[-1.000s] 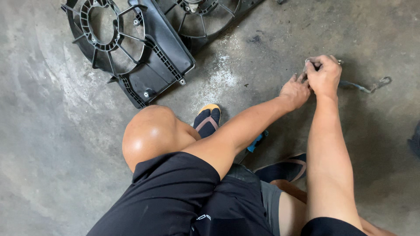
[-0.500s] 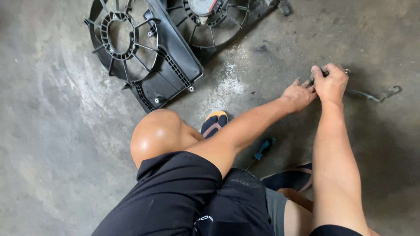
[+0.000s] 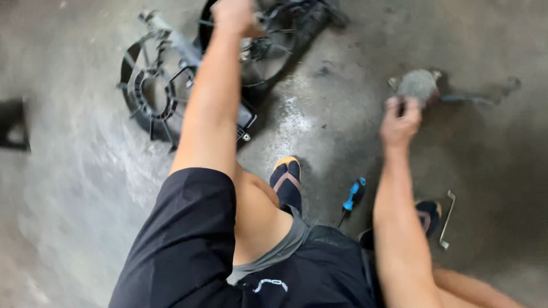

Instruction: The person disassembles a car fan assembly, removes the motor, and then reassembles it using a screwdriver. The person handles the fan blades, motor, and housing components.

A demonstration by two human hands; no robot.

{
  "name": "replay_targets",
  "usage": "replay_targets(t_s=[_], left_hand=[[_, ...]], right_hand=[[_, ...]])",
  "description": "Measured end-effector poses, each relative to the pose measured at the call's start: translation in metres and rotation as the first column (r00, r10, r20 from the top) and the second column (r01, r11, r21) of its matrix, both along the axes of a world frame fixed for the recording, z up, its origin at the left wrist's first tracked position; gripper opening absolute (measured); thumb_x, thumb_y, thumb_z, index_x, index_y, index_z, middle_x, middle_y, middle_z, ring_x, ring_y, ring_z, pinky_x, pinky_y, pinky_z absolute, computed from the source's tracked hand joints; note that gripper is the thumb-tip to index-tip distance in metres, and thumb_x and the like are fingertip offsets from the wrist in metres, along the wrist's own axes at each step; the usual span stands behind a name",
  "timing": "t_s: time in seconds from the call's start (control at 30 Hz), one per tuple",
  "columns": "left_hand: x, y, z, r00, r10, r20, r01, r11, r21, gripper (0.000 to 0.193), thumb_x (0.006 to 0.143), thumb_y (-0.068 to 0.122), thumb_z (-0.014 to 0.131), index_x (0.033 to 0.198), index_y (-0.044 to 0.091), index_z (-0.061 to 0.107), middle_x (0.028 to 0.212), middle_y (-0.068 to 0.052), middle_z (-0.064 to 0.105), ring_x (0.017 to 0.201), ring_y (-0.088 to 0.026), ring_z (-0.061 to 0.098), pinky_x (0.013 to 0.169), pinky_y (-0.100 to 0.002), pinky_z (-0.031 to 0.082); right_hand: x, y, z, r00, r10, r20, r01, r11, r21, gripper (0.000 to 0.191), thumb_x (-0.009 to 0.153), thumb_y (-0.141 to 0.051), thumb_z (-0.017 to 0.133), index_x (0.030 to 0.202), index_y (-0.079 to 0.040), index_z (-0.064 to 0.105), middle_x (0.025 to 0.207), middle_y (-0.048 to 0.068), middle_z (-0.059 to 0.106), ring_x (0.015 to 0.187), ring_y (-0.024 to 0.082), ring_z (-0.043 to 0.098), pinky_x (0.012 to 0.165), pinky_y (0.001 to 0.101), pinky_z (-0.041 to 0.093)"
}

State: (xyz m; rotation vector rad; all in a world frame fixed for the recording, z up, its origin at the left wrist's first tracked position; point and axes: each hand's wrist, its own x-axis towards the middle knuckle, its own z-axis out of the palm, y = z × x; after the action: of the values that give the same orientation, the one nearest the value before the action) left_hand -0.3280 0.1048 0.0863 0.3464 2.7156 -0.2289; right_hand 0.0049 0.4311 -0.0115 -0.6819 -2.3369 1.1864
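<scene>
My left hand is stretched far forward at the top edge, over the black double fan shroud that lies on the concrete floor. Motion blur hides whether it grips the shroud. My right hand is out to the right, its fingertips closed on the near edge of a grey rounded part that rests on the floor. A thin metal piece sticks out to the right of that part.
A blue-handled screwdriver lies between my sandalled feet. A bent metal bar lies by my right foot. A dark object sits at the left edge. The floor is stained concrete.
My left hand has left the small metal piece and swung up and left to the fan shroud. My right hand stays at the right, now on the grey part. The view has shifted.
</scene>
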Motion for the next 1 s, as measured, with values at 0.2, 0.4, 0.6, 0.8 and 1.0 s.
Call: replay_targets(t_s=[0.2, 0.4, 0.6, 0.8, 1.0], left_hand=[[0.021, -0.019, -0.008, 0.982, 0.120, 0.148, -0.108, 0.990, -0.088, 0.148, 0.048, 0.055, 0.100, 0.161, 0.017, 0.013, 0.161, -0.018, 0.026, 0.143, -0.041, 0.036, 0.103, -0.065, 0.042], [0.012, -0.021, -0.027, 0.985, 0.055, 0.166, -0.036, 0.993, -0.113, 0.145, 0.048, 0.055, 0.101, 0.159, 0.010, 0.018, 0.157, -0.021, 0.033, 0.139, -0.043, 0.043, 0.105, -0.058, 0.045], [0.003, -0.026, -0.047, 0.997, -0.049, 0.059, 0.050, 0.998, -0.029, 0.122, 0.052, 0.055, 0.099, 0.143, 0.000, 0.040, 0.140, -0.025, 0.052, 0.126, -0.042, 0.055, 0.101, -0.051, 0.049], [0.003, -0.037, -0.044, 0.992, -0.122, -0.012, 0.122, 0.992, -0.010, 0.111, 0.055, 0.057, 0.095, 0.136, -0.002, 0.048, 0.131, -0.025, 0.057, 0.121, -0.041, 0.057, 0.098, -0.048, 0.050], [0.004, -0.028, -0.024, 0.985, -0.149, -0.088, 0.156, 0.985, 0.075, 0.106, 0.055, 0.057, 0.093, 0.133, -0.002, 0.052, 0.131, -0.025, 0.058, 0.123, -0.042, 0.056, 0.099, -0.050, 0.049]], right_hand=[[0.075, -0.062, -0.008, 0.672, -0.008, 0.740, -0.066, 0.995, 0.070, 0.062, 0.087, -0.033, 0.078, 0.135, -0.003, 0.054, 0.137, 0.025, 0.050, 0.127, 0.042, 0.048, 0.104, 0.0531, 0.043], [0.078, -0.063, -0.002, 0.320, 0.126, 0.939, -0.058, 0.992, -0.113, 0.116, 0.085, -0.044, 0.080, 0.163, -0.003, 0.005, 0.166, 0.031, 0.004, 0.153, 0.049, 0.011, 0.120, 0.0599, 0.026], [0.076, -0.071, 0.000, 0.251, 0.161, 0.954, -0.140, 0.982, -0.129, 0.132, 0.078, -0.048, 0.086, 0.163, 0.001, -0.003, 0.165, 0.038, -0.006, 0.152, 0.057, 0.005, 0.120, 0.0592, 0.029], [0.070, -0.071, -0.006, 0.134, 0.157, 0.978, -0.241, 0.963, -0.122, 0.137, 0.077, -0.051, 0.087, 0.162, 0.004, -0.004, 0.162, 0.043, -0.005, 0.150, 0.062, 0.008, 0.118, 0.0570, 0.033], [0.075, -0.069, -0.012, 0.123, 0.138, 0.983, -0.259, 0.960, -0.103, 0.136, 0.077, -0.053, 0.087, 0.162, 0.005, -0.003, 0.162, 0.043, -0.002, 0.149, 0.062, 0.012, 0.118, 0.0549, 0.036]])
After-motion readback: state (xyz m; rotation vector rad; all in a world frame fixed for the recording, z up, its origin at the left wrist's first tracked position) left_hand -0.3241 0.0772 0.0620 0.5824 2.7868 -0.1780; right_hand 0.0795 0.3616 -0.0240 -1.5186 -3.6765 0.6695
